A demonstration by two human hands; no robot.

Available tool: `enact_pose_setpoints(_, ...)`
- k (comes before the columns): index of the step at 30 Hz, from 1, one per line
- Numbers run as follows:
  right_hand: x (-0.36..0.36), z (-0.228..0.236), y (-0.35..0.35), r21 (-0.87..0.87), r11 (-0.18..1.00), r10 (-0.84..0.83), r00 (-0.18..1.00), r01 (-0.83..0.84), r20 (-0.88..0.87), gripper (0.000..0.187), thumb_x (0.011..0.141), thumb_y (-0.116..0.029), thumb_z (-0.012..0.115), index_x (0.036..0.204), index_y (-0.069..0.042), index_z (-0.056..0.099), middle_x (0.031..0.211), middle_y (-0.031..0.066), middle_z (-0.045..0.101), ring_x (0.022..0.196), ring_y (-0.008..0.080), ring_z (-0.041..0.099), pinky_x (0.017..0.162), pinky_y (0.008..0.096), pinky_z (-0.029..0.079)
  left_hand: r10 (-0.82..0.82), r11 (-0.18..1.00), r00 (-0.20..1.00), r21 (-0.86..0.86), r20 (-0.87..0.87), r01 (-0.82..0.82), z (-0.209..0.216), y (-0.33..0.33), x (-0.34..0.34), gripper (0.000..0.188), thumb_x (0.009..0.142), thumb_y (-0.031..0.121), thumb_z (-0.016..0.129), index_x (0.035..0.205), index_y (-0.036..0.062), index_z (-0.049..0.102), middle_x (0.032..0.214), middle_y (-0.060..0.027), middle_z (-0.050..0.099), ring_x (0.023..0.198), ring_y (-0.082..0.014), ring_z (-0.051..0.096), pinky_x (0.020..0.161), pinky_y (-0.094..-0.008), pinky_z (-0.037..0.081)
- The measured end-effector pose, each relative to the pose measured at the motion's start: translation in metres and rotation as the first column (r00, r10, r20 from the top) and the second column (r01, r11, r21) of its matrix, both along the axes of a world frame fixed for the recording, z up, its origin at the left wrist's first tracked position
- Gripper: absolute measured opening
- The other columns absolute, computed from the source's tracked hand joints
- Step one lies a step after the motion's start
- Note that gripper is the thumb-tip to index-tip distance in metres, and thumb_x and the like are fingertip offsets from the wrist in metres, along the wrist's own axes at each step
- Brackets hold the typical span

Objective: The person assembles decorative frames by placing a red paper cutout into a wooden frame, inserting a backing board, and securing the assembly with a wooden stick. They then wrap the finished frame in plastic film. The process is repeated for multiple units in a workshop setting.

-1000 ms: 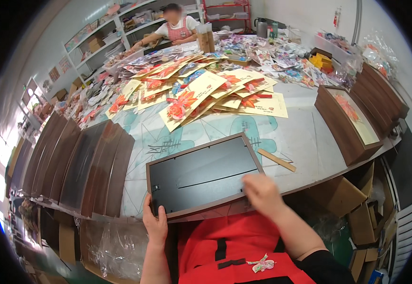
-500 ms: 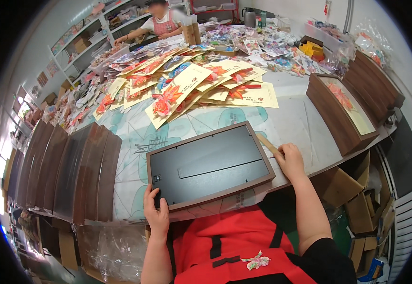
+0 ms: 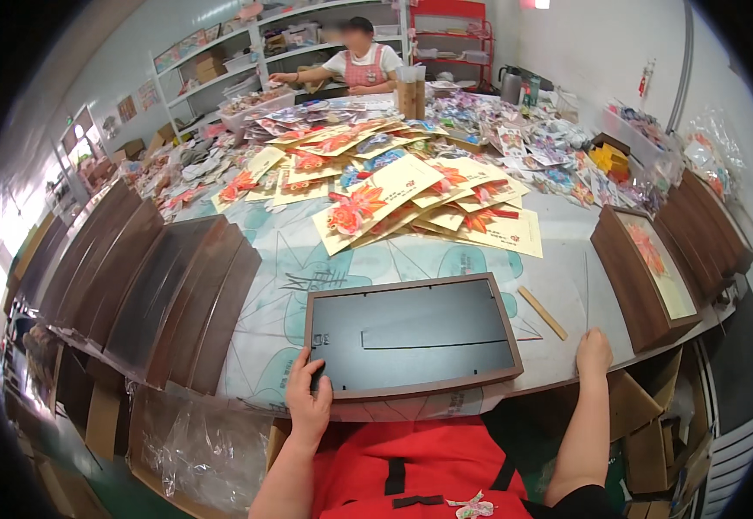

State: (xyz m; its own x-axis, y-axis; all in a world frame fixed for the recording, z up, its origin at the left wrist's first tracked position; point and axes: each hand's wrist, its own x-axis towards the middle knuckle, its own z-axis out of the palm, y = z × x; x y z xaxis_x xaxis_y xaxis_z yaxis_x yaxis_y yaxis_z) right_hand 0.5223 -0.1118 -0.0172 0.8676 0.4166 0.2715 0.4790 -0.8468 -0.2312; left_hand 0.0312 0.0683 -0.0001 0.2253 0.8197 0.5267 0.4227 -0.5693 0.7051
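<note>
Taking the picture frame (image 3: pixel 415 336) as the centre of the dial and twelve as straight ahead of you, it lies back side up at the near edge of the worktop (image 3: pixel 560 251), its dark back panel ringed by a brown wooden border. Your left hand (image 3: pixel 309 406) is at its lower-left corner, about eight o'clock, with the fingers gripping the border and the thumb over the back. Your right hand (image 3: pixel 595 352) rests near three o'clock at the worktop's edge, apart from the frame. Its fingers are curled downward, and you cannot tell whether they close on anything.

Between two and three o'clock, closer in than that hand, lies a flat wooden stick (image 3: pixel 543 313), touching neither hand nor frame. At twelve o'clock you have a loose heap of cream cards (image 3: pixel 381 203) with red and orange flowers. Brown frames stand in a row (image 3: pixel 177 303) at nine o'clock. Toward half past two, another brown frame (image 3: pixel 623 281) shows a flowered card in its opening. Beyond the heap, just before twelve, a co-worker (image 3: pixel 363 67) in a pink apron reaches out an arm.
</note>
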Motion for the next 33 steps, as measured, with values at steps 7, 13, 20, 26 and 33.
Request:
enact_pose_setpoints(7,0.012,0.014,0.001,-0.073,0.997,-0.003,0.999,-0.001,-0.052,0.016,0.088,-0.017,0.056,0.093,-0.002,0.059,0.092,0.0194,0.065,0.088,0.0403,0.062,0.076,0.0489,0.049,0.002,1.0,1.0,-0.003,0.018,-0.002,0.0,0.001,0.001,0.028,0.083,0.008,0.057,0.11,-0.0012,0.059,0.133,-0.0241,0.049,0.121,-0.0377,0.049,0.102,-0.0403,0.038)
enact_pose_setpoints(13,-0.027,0.021,0.042,0.355,0.797,0.489,0.867,-0.489,0.097,0.014,0.085,-0.016,0.06,0.09,-0.002,0.057,0.094,0.0173,0.06,0.089,0.0371,0.058,0.077,0.0456,0.046,0.015,0.998,0.999,-0.055,0.035,-0.014,-0.003,-0.004,-0.005,0.026,0.086,0.007,0.055,0.11,-0.0024,0.06,0.136,-0.0226,0.047,0.124,-0.0345,0.048,0.102,-0.0387,0.037)
enact_pose_setpoints(20,-0.049,0.003,0.071,0.099,0.857,0.493,0.86,-0.506,0.132,0.021,0.084,-0.021,0.065,0.09,-0.003,0.057,0.094,0.0174,0.061,0.088,0.0377,0.058,0.078,0.0465,0.047,-0.004,1.0,1.0,0.002,0.003,0.004,-0.004,0.0,-0.005,0.027,0.085,0.006,0.055,0.11,-0.0018,0.06,0.135,-0.0222,0.048,0.122,-0.0348,0.049,0.102,-0.0391,0.038)
enact_pose_setpoints(26,-0.021,0.013,0.079,0.07,0.884,0.467,0.883,-0.463,-0.051,0.02,0.086,-0.018,0.062,0.086,0.001,0.057,0.085,0.0194,0.062,0.08,0.0387,0.06,0.072,0.0455,0.048,-0.004,1.0,1.0,0.011,0.022,0.004,-0.004,0.001,-0.001,0.027,0.084,0.009,0.057,0.109,-0.0002,0.06,0.134,-0.0229,0.049,0.121,-0.0362,0.05,0.101,-0.039,0.038)
enact_pose_setpoints(33,0.009,0.01,0.086,0.291,0.767,0.592,0.806,-0.572,0.025,0.014,0.087,-0.012,0.059,0.088,0.001,0.056,0.075,0.0168,0.062,0.067,0.0319,0.059,0.064,0.0388,0.046,0.089,0.975,0.967,0.217,-0.24,-0.036,0.012,-0.004,-0.012,0.036,0.082,0.011,0.063,0.116,-0.0004,0.057,0.128,-0.0192,0.053,0.122,-0.0366,0.047,0.102,-0.0413,0.037)
